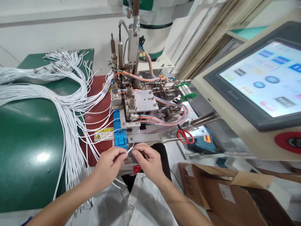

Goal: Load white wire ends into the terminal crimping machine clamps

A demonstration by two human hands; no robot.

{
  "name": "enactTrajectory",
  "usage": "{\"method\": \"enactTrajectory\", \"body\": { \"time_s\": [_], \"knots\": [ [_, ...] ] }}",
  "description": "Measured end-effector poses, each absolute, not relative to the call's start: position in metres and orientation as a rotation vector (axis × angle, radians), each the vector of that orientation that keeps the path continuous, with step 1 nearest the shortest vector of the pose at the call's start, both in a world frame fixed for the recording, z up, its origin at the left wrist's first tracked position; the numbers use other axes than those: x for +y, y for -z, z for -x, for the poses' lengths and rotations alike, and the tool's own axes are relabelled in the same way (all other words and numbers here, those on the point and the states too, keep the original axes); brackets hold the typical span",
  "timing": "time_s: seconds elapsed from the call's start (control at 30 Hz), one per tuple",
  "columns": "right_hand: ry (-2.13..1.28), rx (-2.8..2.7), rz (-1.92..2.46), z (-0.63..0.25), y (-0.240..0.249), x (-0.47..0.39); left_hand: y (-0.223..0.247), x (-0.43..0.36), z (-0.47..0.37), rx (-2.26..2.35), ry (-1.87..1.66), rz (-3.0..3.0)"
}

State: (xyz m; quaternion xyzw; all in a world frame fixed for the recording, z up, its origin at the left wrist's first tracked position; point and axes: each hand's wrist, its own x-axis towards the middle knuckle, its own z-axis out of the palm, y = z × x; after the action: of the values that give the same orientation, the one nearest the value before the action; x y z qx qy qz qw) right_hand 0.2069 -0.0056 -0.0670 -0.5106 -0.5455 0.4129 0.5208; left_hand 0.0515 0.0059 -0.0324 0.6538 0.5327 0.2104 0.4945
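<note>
Just in front of the machine, my left hand (110,163) pinches a white cable (129,151) between thumb and fingers. My right hand (148,161) is closed at the other side of the same short stretch, its thumb and index finger together near the cable's end. Right behind my fingers is a row of blue fixtures (120,138) along the machine's edge, with several white cables leading into it. A large bundle of white cables (68,125) spreads over the green table to the left.
The machine (143,102) carries hoses and a green-rimmed spool (186,92). Red-handled scissors (185,136) hang at its right. A touchscreen panel (263,78) with a red button stands at the right, above open cardboard boxes (225,191). The green table (28,150) lies left.
</note>
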Motion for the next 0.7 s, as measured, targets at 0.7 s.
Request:
{"method": "enactTrajectory", "body": {
  "time_s": [0.7],
  "knots": [
    [-1.006,-1.324,1.250,-0.205,0.058,0.004,0.044,0.011,-0.064,1.367,-0.639,-1.172]
  ]
}}
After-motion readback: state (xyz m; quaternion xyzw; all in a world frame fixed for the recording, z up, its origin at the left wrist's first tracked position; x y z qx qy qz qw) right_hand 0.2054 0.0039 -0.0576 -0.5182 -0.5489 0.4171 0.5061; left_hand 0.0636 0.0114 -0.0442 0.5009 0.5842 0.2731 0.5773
